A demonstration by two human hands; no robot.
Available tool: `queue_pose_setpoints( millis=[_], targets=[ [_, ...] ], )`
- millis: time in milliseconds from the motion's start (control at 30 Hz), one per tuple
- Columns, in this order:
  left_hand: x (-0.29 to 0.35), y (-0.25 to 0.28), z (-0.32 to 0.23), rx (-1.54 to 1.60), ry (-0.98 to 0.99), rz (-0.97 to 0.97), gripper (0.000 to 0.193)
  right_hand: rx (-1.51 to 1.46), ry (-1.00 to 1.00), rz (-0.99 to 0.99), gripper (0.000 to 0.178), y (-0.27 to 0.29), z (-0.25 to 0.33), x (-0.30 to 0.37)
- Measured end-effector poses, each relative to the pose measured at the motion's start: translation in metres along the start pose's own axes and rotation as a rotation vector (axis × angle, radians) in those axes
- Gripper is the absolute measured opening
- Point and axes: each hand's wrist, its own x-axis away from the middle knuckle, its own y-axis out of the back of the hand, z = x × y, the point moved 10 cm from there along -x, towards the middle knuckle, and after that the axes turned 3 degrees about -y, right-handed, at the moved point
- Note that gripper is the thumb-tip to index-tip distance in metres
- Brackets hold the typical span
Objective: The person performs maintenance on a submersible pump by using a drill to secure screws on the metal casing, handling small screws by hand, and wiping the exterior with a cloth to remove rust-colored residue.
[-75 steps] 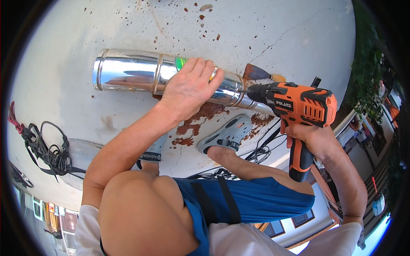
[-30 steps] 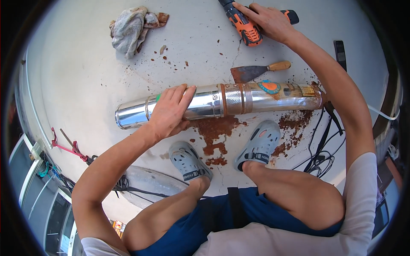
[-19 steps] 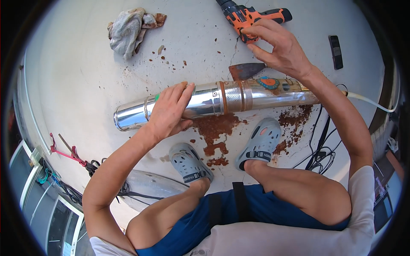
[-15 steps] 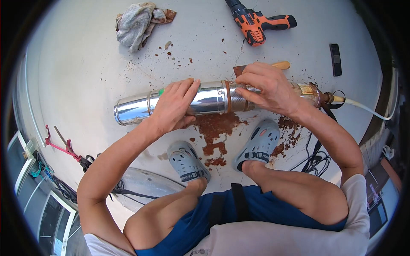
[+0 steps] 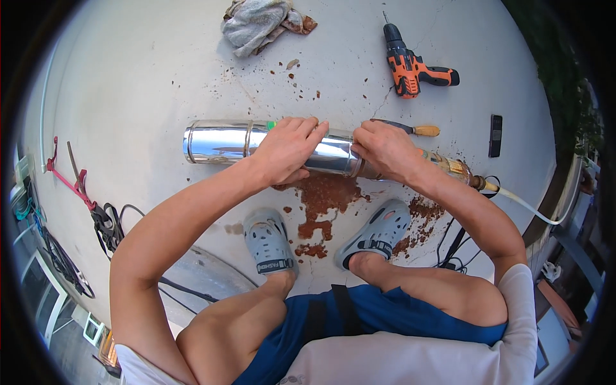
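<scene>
Tubular metal pump [image 5: 217, 141] lies around 12 o'clock, left hand [image 5: 292, 149] has fingers clamped over it. Right hand's [image 5: 389, 151] on it too, can't tell if those fingers are gripping. Cordless drill [image 5: 405, 69]'s at 1.

Two hands [image 5: 289, 149], one metal cylinder [image 5: 337, 151] at twelve o'clock, one rag [image 5: 256, 27] at eleven, one drill [image 5: 405, 67] at one, one scraper [image 5: 418, 130] and one black device [image 5: 495, 136] at two, one hose [image 5: 523, 202] at three, two clogs [image 5: 266, 237] at four and seven
</scene>
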Motion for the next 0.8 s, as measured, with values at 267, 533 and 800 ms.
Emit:
queue_pose_setpoints(
  millis=[267, 533, 800],
  targets=[
    [0.000, 0.000, -0.003, -0.075, -0.042, -0.015, 0.093, 0.004, -0.041, 0.177, 0.016, -0.011, 0.000, -0.011],
    [-0.004, -0.003, -0.002, 0.008, -0.019, -0.012, 0.101, -0.078, 0.014, 0.296, 0.016, -0.014, -0.003, -0.016],
    [-0.005, -0.003, 0.001, 0.021, 0.022, 0.048, 0.102, -0.021, 0.192, 0.213, 0.015, -0.007, 0.013, -0.013]
  ],
)
